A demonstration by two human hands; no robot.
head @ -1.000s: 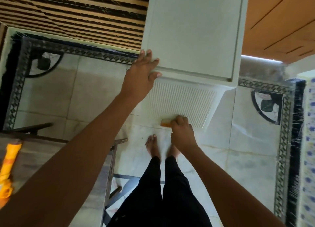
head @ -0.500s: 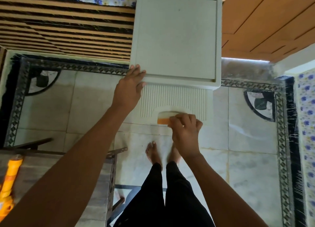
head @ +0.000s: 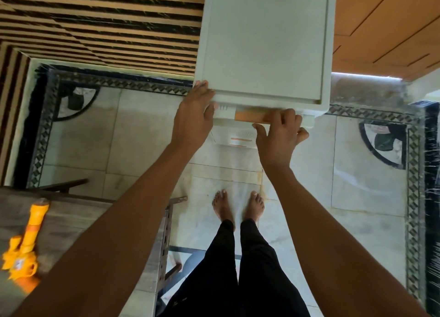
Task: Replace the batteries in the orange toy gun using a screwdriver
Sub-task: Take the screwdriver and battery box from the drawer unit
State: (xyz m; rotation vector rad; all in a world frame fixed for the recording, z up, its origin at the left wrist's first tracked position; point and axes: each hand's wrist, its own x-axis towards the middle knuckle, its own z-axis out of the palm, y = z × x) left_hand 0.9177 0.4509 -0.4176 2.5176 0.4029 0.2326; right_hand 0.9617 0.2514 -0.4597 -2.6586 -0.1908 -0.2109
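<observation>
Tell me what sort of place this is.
Most likely a room in a home: a patterned tiled floor under bare feet, a white plastic drawer unit by a wooden door, and a toy gun on a table.

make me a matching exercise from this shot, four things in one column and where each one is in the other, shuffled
Things
1. left hand
2. right hand
3. orange toy gun
4. bare feet

Places
A. lying on the table at lower left
B. standing on the marble floor
C. resting on the front left corner of the white cabinet
D. fingers curled at the orange drawer handle

Pairs: 1-C, 2-D, 3-A, 4-B
</observation>
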